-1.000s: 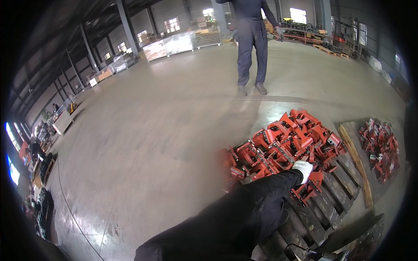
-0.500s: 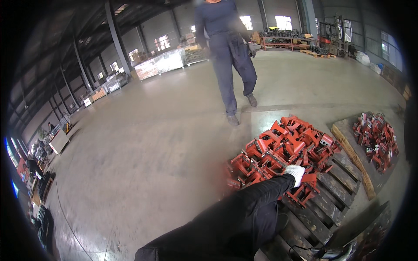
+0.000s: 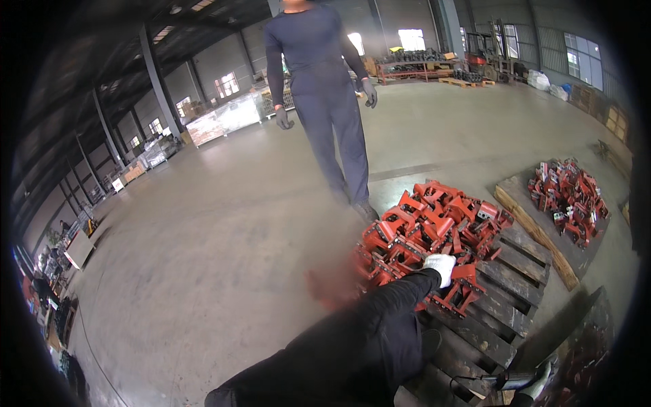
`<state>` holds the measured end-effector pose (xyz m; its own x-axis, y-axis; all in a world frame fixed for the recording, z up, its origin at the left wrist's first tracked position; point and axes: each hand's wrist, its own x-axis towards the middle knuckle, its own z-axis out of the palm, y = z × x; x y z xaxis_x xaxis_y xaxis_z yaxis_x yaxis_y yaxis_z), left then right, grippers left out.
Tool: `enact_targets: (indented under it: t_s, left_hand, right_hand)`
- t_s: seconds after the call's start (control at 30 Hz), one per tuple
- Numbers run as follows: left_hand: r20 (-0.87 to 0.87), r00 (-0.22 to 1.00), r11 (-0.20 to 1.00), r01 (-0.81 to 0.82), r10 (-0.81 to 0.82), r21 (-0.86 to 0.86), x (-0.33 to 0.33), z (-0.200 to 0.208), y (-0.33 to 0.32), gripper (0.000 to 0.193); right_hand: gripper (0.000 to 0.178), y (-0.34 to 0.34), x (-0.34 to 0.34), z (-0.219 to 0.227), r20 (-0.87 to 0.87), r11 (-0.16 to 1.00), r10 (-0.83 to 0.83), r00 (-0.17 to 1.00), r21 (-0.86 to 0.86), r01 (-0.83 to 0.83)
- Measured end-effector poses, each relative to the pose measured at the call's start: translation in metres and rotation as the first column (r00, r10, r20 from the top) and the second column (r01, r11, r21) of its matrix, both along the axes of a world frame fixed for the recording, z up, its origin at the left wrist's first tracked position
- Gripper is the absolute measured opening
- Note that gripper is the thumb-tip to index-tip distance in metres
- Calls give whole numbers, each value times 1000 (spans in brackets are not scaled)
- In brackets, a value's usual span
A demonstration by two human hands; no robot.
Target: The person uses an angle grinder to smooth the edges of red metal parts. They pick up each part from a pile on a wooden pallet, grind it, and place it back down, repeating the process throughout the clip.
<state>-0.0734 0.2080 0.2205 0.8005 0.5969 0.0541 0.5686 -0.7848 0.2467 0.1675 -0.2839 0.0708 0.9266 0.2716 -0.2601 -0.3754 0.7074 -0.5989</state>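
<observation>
My left hand (image 3: 440,268), in a white glove, reaches out on a black sleeve over a heap of red metal brackets (image 3: 434,224). Its fingers are closed on a red bracket (image 3: 464,273) at the heap's near edge. Low on the right, my right hand (image 3: 540,381), also white-gloved, is closed around a dark, cylinder-shaped tool (image 3: 510,381); its exact kind is hard to make out. The heap lies on a dark slatted wooden pallet (image 3: 498,322).
Beyond the heap stands a person (image 3: 325,88) in dark clothes and grey gloves. A second heap of red parts (image 3: 568,200) lies to the right, past a wooden beam (image 3: 539,237). Mesh crates (image 3: 230,117), a rack (image 3: 415,69) and a forklift (image 3: 498,54) line the far side.
The other person has come closer, and both their gloved hands now show. The whole view has shifted slightly. My left hand stays at the same red bracket.
</observation>
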Motion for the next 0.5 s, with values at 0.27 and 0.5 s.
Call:
enact_targets:
  t_s: [0.27,0.5]
  left_hand:
    - [-68,997,999,44,-46,-31,11,18,-20,32]
    - [8,1000,983,28,-29,182,30,3,-10,25]
  right_hand:
    - [49,-22,-18,12,3,986,74,997,-153,-72]
    - [34,-27,-11,-4,366,918,55,929,-385,97]
